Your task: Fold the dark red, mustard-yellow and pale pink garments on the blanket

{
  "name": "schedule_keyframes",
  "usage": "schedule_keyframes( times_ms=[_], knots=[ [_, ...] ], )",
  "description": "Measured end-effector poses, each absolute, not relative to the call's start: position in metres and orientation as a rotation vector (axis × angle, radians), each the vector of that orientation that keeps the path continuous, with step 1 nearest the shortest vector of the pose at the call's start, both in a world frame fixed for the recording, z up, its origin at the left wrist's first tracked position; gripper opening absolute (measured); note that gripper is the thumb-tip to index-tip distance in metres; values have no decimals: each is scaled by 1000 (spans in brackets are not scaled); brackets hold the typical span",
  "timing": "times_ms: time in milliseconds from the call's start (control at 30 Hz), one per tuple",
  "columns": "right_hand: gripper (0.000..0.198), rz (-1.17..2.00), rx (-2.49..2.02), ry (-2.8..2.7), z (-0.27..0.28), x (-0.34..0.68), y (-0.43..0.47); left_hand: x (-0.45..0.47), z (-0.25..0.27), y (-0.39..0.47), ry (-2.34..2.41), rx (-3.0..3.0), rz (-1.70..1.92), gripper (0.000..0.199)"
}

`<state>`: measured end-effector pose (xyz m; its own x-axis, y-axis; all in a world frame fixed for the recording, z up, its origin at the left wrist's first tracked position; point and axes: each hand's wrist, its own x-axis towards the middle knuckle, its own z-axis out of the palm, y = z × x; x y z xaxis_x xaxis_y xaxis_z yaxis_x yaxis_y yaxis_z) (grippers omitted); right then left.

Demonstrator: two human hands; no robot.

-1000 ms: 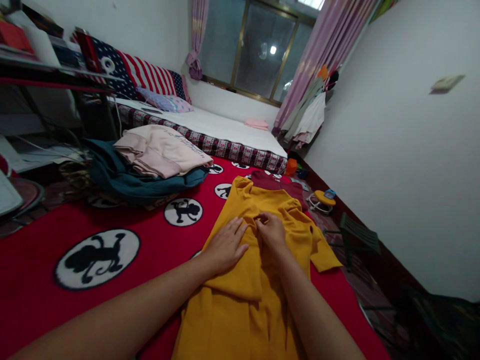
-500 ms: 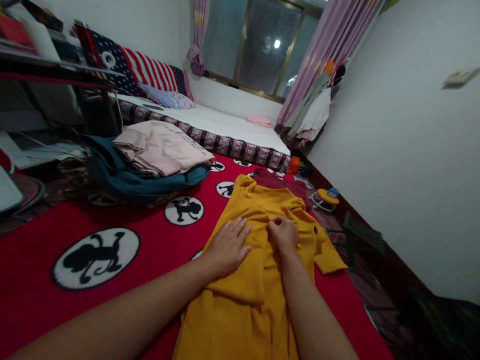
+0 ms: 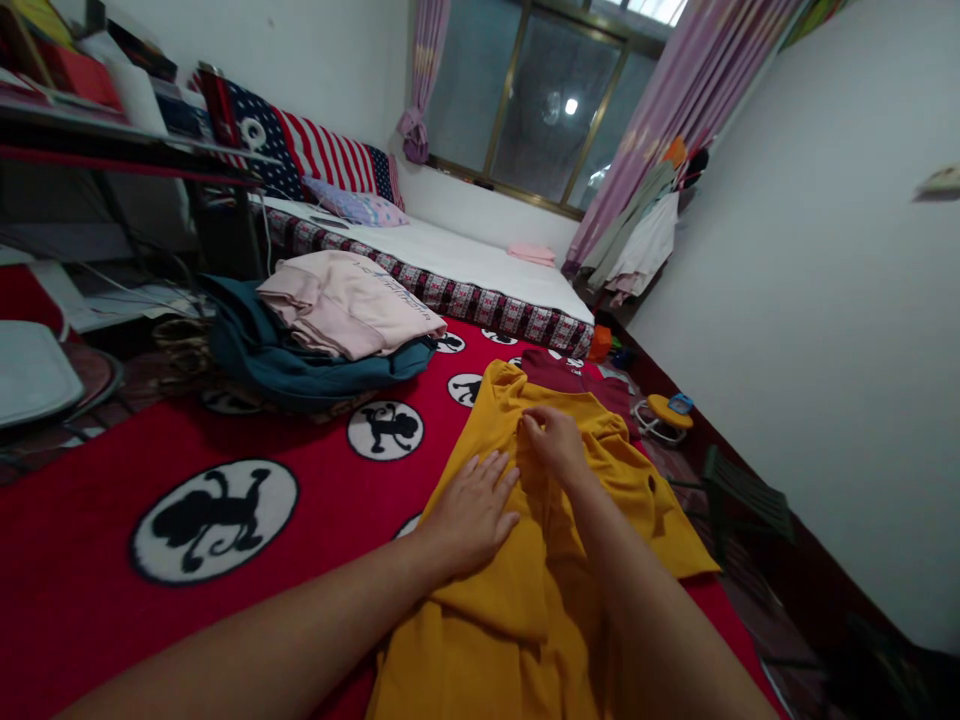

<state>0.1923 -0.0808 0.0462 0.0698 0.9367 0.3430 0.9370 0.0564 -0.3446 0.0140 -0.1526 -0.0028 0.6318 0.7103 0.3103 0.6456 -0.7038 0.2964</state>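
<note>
**Right hand point(image 3: 561, 445) has moved farther up the yellow garment point(image 3: 517, 595) since the half-second-earlier frame**

The view has also swung a little, so everything sits farther right, while the left hand keeps its place on the cloth.

From the left: the red cover point(image 3: 75, 560) with its monkey roundels runs under the work. Near its left edge a teal garment point(image 3: 315, 378) lies beneath a pale pink top point(image 3: 352, 305). Then comes the left hand point(image 3: 472, 515), palm down, fingers extended and slightly apart, resting on the yellow garment and clasping nothing. That garment lies lengthwise on the cover in front of the person. On the right hand, the grip looks closed, thumb to finger, on a small bit of yellow cloth; the exact contact is partly covered. Beyond lies a maroon garment point(image 3: 555, 372), and rightmost, a sleeve point(image 3: 679, 548) of the yellow one spreads out.

The step in hand appears to be working the garment's front: one hand steadying, the other pinching. The next move would call for steady left-hand pressure, so any pull doesn't drag the rest.
</note>
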Motion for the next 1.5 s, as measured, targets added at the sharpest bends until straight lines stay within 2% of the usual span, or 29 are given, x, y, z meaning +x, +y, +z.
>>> schedule_keyframes(
  times_ms=[133,333,633,933,1033,1133,1200,1300,1400,1500],
  knots=[
    [32,-100,-1867,-1849,52,187,-42,14,0,-154,1120,2670,612,59],
    [35,-15,-1825,-2045,33,166,-9,13,3,-156,1130,2652,565,60],
    [64,-4,-2158,-2247,21,148,13,16,4,-159,1169,2660,576,57],
    [79,304,-2216,-2059,31,151,41,15,-2,-155,1142,2616,561,60],
    [76,387,-2140,-1969,39,156,36,13,-3,-154,1109,2588,613,61],
    [69,266,-2014,-1852,46,160,6,11,-2,-151,1050,2488,666,61],
    [64,205,-1770,-1791,47,162,-33,10,-1,-145,982,2293,789,59],
    [53,281,-1479,-1813,49,158,-119,8,1,-131,838,1695,1133,50],
    [31,353,-1391,-2048,51,147,-207,6,2,-122,721,1132,1287,40],
    [48,244,-1431,-2254,46,140,-262,3,4,-120,663,894,1290,31]
  ],
)
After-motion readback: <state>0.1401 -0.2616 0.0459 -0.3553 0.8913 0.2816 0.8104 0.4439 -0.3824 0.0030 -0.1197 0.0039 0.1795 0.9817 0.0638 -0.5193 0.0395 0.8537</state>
